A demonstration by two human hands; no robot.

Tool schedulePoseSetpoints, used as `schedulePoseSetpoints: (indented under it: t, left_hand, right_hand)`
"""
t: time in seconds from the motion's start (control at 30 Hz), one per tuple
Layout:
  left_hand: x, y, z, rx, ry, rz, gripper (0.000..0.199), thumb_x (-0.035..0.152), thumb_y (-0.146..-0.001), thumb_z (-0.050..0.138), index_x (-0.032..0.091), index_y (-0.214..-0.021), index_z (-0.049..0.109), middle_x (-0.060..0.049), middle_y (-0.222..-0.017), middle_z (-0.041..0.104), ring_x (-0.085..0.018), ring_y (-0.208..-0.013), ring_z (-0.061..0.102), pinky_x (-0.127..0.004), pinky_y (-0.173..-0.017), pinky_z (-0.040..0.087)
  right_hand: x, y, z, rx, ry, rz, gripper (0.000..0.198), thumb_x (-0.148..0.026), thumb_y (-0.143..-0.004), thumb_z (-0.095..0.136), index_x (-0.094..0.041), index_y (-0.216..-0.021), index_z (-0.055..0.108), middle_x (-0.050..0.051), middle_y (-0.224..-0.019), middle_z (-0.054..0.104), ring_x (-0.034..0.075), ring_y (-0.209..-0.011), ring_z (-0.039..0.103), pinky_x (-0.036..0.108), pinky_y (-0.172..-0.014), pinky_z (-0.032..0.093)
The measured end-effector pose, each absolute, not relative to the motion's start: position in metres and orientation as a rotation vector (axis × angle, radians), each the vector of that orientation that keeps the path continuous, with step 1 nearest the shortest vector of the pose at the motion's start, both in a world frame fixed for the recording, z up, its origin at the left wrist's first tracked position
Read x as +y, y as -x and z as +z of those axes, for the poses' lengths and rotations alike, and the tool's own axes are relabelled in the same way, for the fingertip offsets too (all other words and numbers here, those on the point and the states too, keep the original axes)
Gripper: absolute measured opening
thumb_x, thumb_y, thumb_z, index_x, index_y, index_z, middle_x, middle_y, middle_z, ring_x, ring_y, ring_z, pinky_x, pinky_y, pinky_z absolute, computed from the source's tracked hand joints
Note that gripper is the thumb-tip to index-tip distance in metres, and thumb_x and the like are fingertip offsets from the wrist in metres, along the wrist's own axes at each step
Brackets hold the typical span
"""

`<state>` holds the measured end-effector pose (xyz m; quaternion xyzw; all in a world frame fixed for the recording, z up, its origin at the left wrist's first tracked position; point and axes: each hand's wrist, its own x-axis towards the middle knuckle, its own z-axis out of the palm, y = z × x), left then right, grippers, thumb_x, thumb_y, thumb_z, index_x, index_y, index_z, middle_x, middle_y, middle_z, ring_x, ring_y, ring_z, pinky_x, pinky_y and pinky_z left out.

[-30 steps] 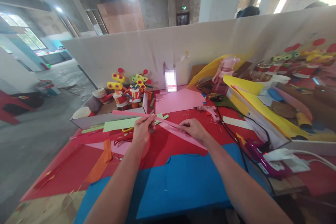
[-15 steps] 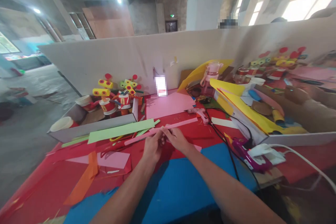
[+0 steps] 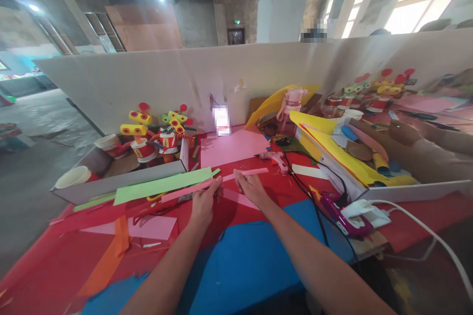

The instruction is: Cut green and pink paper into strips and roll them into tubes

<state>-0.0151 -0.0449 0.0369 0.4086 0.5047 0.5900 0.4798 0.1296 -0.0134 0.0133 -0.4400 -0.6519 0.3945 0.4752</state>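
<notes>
A narrow pink paper strip [image 3: 188,189] runs between my two hands above the red table cover. My left hand [image 3: 205,201] pinches it left of its middle, and a long end sticks out to the left. On its right part, my right hand [image 3: 248,186] pinches the same strip, with a short end showing beyond the fingers. Below the hands lies another pink paper piece [image 3: 239,199]. A light green paper strip [image 3: 162,184] rests just beyond my left hand. Behind my right hand is a pink glue gun [image 3: 278,160].
At the left, a grey box [image 3: 121,179] holds paper-cup figures [image 3: 142,150]. A pink sheet [image 3: 234,146] lies at the back by a board [image 3: 155,76]. On the right are a yellow-lined box [image 3: 325,150], a purple power strip [image 3: 347,216] and cables. Blue material [image 3: 240,261] covers the front.
My hands have moved apart along the pink strip, the left hand going left. More of the pink piece beneath now shows. The view has shifted slightly to the right.
</notes>
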Motion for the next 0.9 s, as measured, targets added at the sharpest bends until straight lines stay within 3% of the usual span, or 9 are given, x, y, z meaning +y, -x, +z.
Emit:
schedulePoseSetpoints:
  t: [0.17,0.57,0.9]
  left_hand:
    - [-0.04,0.024,0.033,1.223,-0.972,1.464,0.035,0.041,-0.064,0.076,0.014,-0.052,0.059,0.001,-0.048,0.053,-0.007,-0.042,0.042,-0.021,-0.041,0.029]
    - [-0.039,0.029,0.035,1.179,-0.982,1.4,0.034,0.041,-0.064,0.076,0.013,-0.054,0.059,0.001,-0.049,0.052,-0.006,-0.043,0.042,-0.021,-0.041,0.03]
    - [-0.039,0.039,0.045,1.183,-0.993,1.406,0.03,0.035,-0.064,0.075,0.014,-0.051,0.06,0.002,-0.044,0.047,-0.006,-0.041,0.039,-0.021,-0.04,0.028]
  right_hand:
    - [-0.006,-0.139,0.01,-1.51,1.139,0.98,0.064,-0.069,-0.087,0.034,-0.021,-0.045,0.042,-0.002,-0.038,0.04,0.011,-0.041,0.042,0.025,-0.047,0.032]
    - [-0.005,-0.142,0.012,-1.365,1.022,1.113,0.056,-0.067,-0.081,0.047,-0.021,-0.049,0.041,-0.004,-0.041,0.038,0.009,-0.04,0.037,0.024,-0.045,0.032]
    - [-0.006,-0.151,0.023,-1.179,1.022,1.018,0.054,-0.064,-0.08,0.049,-0.021,-0.048,0.041,-0.004,-0.04,0.037,0.009,-0.039,0.038,0.024,-0.044,0.034]
